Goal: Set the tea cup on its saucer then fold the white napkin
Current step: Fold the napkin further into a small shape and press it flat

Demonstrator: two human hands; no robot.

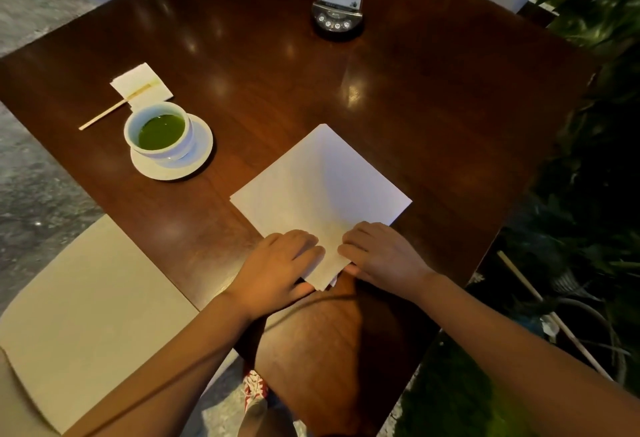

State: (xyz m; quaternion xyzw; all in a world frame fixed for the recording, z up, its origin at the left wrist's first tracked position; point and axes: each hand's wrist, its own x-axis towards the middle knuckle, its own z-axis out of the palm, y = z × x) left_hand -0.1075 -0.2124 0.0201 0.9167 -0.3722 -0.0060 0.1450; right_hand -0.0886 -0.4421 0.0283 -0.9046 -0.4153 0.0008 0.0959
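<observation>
White paper, square and flat, is what is being worked: the white square paper napkin [320, 191] is laid corner-on across the dark polished wooden table [433, 107], nearest corner overhanging the table edge at the person's lap. That corner is pinched from both sides. The left hand [282, 268] is pressed on top with fingers flat and the thumb tucked beneath the sheet; the right hand [381, 256] is mirrored, fingers curled over the edge, thumb under. Neither grip is wide: both are closed narrowly on the napkin corner. Such a two-sided hold is judged to be for lifting that corner squarely and carrying it to the far corner without skew.

Cup step is judged done: the white ceramic tea cup of green tea [160, 132] is seated on its round white saucer [201, 154], well away from the grip, up and to the left.

Beyond the cup, a small folded white paper square [140, 85] with a thin wooden stick [104, 114] across it is seen. A menu stand on a black button base [338, 17] is sited far ahead of the grip, past the far corner. Nothing is found lying on the napkin or in the fold path. A beige seat cushion [86, 305] is seen below left of the hands.
</observation>
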